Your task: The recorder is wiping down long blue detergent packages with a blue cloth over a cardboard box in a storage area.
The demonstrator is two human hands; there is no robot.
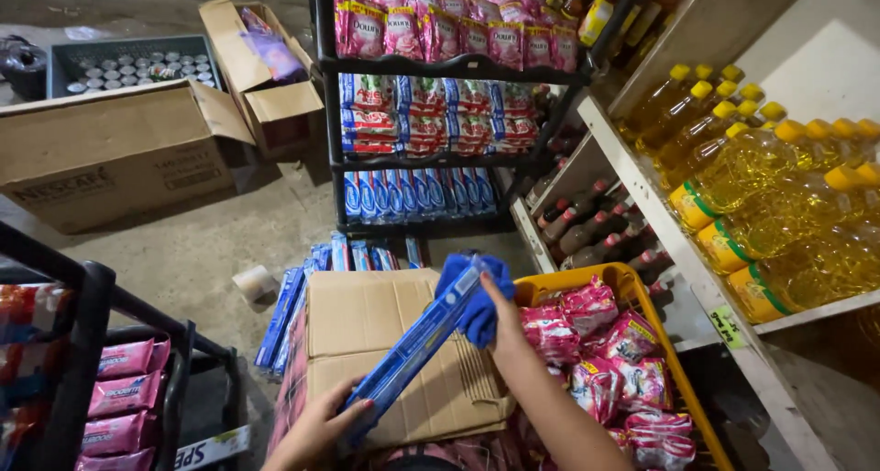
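My left hand grips the near end of a long blue box that slants up to the right over a flat piece of brown cardboard on my lap. My right hand holds a blue cloth pressed against the far end of that box. A yellow basket full of pink sachet packs sits just right of my right arm. More long blue boxes lie on the floor left of the cardboard.
A black rack of pink, red and blue packs stands ahead. Shelves at right carry yellow oil bottles and dark bottles. Cardboard boxes, a crate of cans and a tape roll lie left. A black rack with pink packs is near left.
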